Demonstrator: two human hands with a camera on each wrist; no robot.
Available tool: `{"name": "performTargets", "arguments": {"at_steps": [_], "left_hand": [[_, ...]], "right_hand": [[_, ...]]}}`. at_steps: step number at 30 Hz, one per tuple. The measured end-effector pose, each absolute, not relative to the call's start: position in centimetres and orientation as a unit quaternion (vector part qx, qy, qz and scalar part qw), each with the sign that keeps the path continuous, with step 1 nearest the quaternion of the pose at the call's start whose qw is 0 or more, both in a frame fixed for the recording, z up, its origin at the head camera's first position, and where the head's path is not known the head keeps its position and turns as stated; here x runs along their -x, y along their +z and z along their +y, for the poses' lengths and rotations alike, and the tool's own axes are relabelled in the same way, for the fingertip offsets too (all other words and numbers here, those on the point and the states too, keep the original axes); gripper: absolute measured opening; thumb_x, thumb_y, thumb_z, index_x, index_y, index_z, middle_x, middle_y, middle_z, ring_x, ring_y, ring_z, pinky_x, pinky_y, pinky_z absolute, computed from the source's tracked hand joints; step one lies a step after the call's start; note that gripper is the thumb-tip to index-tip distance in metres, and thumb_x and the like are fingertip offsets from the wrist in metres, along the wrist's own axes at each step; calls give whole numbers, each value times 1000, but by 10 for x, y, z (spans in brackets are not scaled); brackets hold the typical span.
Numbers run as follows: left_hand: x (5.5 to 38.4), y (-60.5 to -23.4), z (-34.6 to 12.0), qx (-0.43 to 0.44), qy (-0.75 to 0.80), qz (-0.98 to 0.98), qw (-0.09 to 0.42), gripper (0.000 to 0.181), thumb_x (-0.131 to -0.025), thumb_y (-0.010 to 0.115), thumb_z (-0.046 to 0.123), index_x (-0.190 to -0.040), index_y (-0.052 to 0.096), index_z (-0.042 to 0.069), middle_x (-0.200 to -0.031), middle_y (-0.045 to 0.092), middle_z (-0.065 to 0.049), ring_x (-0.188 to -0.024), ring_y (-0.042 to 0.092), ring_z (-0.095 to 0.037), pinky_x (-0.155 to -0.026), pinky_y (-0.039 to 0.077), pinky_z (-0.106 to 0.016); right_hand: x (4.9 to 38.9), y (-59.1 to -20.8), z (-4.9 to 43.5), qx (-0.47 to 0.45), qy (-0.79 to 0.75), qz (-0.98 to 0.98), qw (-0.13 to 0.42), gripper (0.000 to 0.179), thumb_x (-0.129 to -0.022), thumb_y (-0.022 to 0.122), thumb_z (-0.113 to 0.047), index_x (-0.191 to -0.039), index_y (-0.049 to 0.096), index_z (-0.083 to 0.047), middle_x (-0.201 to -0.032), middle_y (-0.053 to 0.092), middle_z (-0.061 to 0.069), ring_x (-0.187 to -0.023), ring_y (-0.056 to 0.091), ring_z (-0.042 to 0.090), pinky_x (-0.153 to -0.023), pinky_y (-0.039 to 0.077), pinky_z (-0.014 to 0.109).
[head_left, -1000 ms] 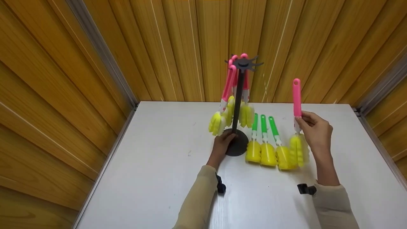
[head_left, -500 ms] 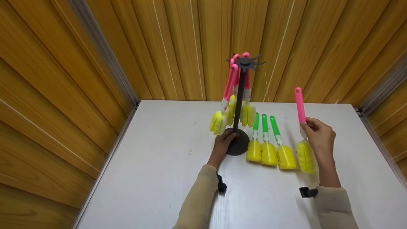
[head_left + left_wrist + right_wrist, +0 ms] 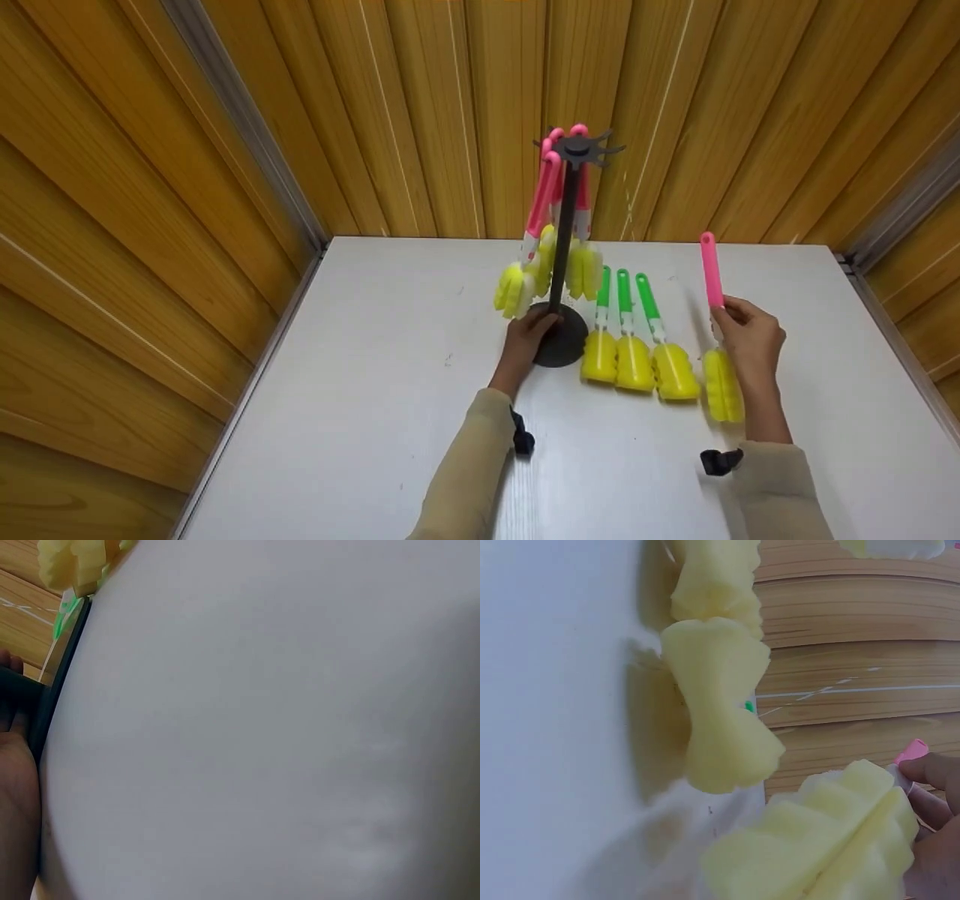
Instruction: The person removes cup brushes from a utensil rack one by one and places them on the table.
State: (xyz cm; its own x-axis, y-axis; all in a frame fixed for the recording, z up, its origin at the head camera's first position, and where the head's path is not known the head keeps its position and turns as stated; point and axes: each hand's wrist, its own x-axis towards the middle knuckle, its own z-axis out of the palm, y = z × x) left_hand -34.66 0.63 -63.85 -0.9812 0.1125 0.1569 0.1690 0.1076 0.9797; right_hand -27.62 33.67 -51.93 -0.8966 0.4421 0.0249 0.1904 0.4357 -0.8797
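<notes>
My left hand [image 3: 523, 345] grips the foot of the pole on a black hanging stand [image 3: 562, 247], thumb and fingers around it in the left wrist view. Several pink-handled sponge brushes [image 3: 511, 289] hang from the stand's hooks on its left and back sides. To the right, my right hand [image 3: 752, 339] pinches another pink-handled sponge brush [image 3: 724, 386] near its white neck, handle pointing up and away. Its yellow sponge head [image 3: 817, 840] looms large in the right wrist view, apart from the lying sponges. Whether its tip touches the table, I cannot tell.
Three green-handled sponge brushes [image 3: 634, 364] lie side by side on the white table [image 3: 360, 375], between the stand's round base [image 3: 564, 346] and my right hand. Bare hooks [image 3: 611, 148] stick out on the stand's right. Wood-patterned walls [image 3: 420, 112] rise behind and at both sides.
My right hand has lowered the pink-handled brush toward the table and shifted it slightly right, away from the green-handled ones. My left hand keeps its grip on the stand.
</notes>
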Motion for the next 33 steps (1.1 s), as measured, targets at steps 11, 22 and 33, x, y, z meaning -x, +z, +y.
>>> {"name": "performTargets", "arguments": {"at_steps": [11,22,33], "left_hand": [[344,-635,10,75,-673,-735,17,22,-96,67,44,-98,78,25,-103,73,9,-104,64,-11,-101,46,-38],[343,-636,7,80,-670,-738,8,31,-98,65,47,-104,78,20,-107,73,10,-108,63,-10,-104,45,-39],[345,-637,6,89,-664,-743,14,32,-98,65,47,-107,78,19,-105,73,12,-106,64,-8,-102,46,-36]], "right_hand": [[288,-533,333,211,510,-824,129,44,-101,63,-34,-137,65,-10,-105,68,-1,-89,61,13,-67,48,10],[288,-530,341,193,522,-824,112,47,-102,61,-35,-139,62,-6,-93,64,-15,-86,54,10,-66,45,14],[298,-521,357,185,610,-770,18,57,-104,56,-36,-152,46,-6,-110,65,-7,-97,48,15,-79,47,15]]}}
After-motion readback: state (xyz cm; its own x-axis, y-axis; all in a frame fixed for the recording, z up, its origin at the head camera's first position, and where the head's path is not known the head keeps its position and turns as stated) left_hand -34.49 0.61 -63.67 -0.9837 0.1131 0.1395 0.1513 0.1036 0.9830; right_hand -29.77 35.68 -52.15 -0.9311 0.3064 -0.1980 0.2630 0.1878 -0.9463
